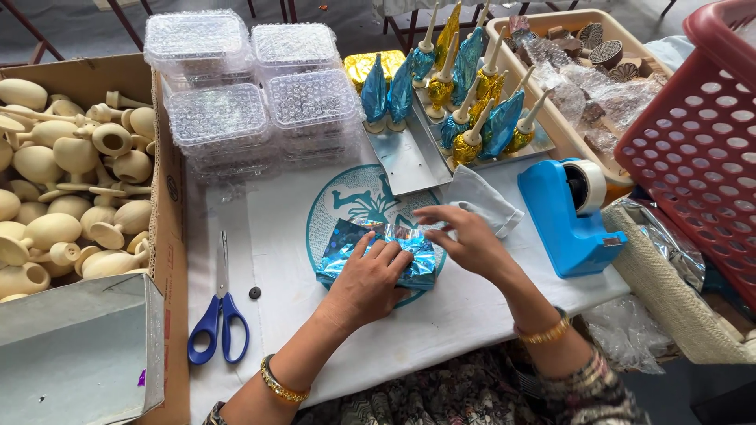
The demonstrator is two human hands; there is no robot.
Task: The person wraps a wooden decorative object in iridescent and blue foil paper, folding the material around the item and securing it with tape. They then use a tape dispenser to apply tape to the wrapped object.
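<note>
A shiny blue foil sheet (350,240) lies crumpled on the white cloth (276,236) in front of me. My left hand (368,282) presses flat on top of the foil, fingers spread. My right hand (465,236) pinches the foil's upper right edge with fingertips. Whatever is wrapped under the foil is hidden by my hands.
Blue-handled scissors (220,315) lie left of the foil. A blue tape dispenser (568,212) stands at the right. Several foil-wrapped pieces (472,102) stand on a metal tray behind. Clear plastic boxes (252,86) are stacked at the back. A cardboard box (169,189) of plain wooden pieces sits left; a red basket (701,134) right.
</note>
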